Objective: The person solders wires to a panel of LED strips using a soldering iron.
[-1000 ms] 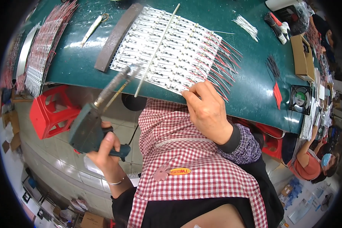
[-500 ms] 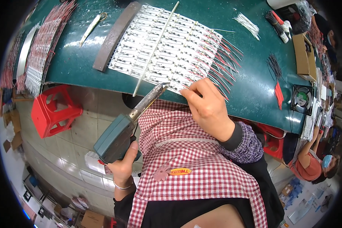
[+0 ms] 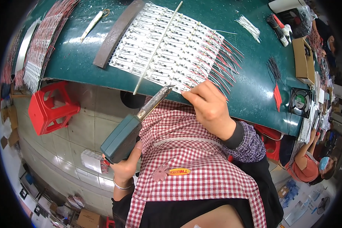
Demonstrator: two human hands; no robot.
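Note:
My left hand (image 3: 127, 165) is wrapped round the handle of a dark green soldering gun (image 3: 121, 138). The gun's metal tip points up and right, by the near edge of a white circuit board panel (image 3: 135, 47) covered in rows of small black parts. At the panel's near right corner, my right hand (image 3: 211, 108) is closed in a pinch; what its fingertips hold is too small to make out. Red, black and white wires (image 3: 228, 62) fan out from the panel's right side. A thin pale stick (image 3: 155, 55) lies across the panel, and a brown bar (image 3: 116, 36) borders its left side.
The green table (image 3: 254, 76) carries white wires (image 3: 248, 27), red-and-black wires (image 3: 277, 93), a small fan (image 3: 300, 102) and a cardboard box (image 3: 303, 62). More wired panels (image 3: 45, 49) lie at left. A red stool (image 3: 49, 110) stands below; a person (image 3: 307, 165) sits at right.
The soldering gun has shifted slightly right, bringing its tip closer to my right fingertips. My right hand stays pinched at the panel corner, and the view has moved a little.

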